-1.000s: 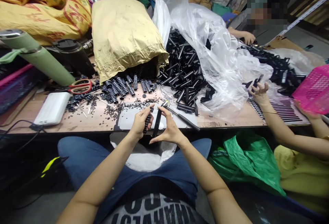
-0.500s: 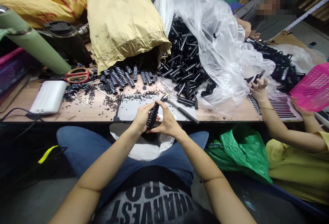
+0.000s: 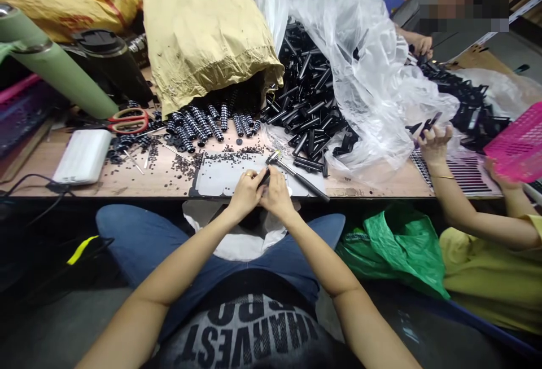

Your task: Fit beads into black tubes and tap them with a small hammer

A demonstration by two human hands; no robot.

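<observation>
My left hand [image 3: 247, 195] and my right hand [image 3: 277, 194] are closed together around a black cylinder-shaped part [image 3: 265, 178], above the table's front edge. Only its upper end shows between the fingers; the rest is hidden. Just beyond the right hand lies a hammer [image 3: 302, 180] with a dark handle. It rests across a pale board [image 3: 214, 180]. Tiny black pieces [image 3: 243, 153] are strewn over the board's far side and the tabletop. Farther back, several black cylinders with pale ringed marks [image 3: 198, 123] spill from a tan paper sack [image 3: 207, 36].
Plain black tubular parts [image 3: 311, 106] are heaped by clear plastic [image 3: 359, 70]. Scissors [image 3: 129, 121], a white box-shaped device [image 3: 82, 156] and a green bottle [image 3: 68, 75] stand left. At right, a co-worker's arm [image 3: 470, 214] reaches over the table near a pink basket [image 3: 519, 146].
My hands have drawn closer together and wrapped around the black part, whose row of small pale marks was visible before. The camera view has shifted slightly.
</observation>
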